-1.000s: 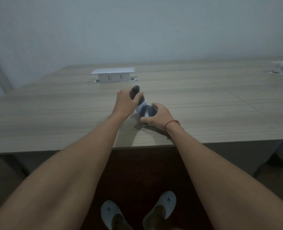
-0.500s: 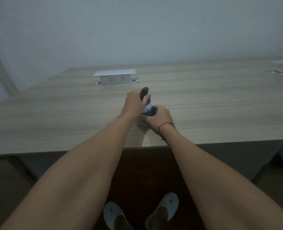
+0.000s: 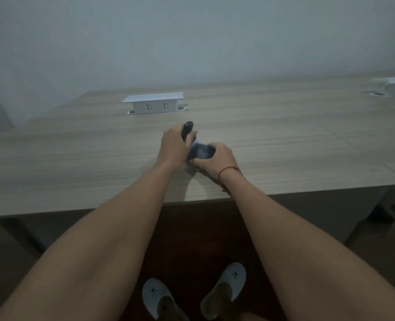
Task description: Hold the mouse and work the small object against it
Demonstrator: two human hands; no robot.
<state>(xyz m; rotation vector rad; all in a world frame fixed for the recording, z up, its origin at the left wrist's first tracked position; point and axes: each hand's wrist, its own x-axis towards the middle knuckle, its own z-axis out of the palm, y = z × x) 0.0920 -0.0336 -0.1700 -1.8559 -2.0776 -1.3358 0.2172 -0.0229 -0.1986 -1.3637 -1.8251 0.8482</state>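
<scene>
My left hand (image 3: 174,144) grips a dark, rounded handle-like object (image 3: 187,129) whose tip sticks up past the fingers. My right hand (image 3: 216,159), with a red string round the wrist, holds a dark rounded object (image 3: 203,151) on the wooden table (image 3: 76,158). A pale blurred part (image 3: 194,144) shows between the two hands. The hands sit close together near the table's front edge. What the dark objects are cannot be made out in the dim, blurred view.
A white pop-up socket box (image 3: 153,103) stands on the table beyond the hands. Another white box (image 3: 394,83) sits at the far right edge. Below the table edge are my feet in white slippers (image 3: 156,297) on a dark floor.
The two hands have stayed together on the dark objects with small shifts. The right hand has turned slightly, showing more of the dark object under it. The view has shifted a little.
</scene>
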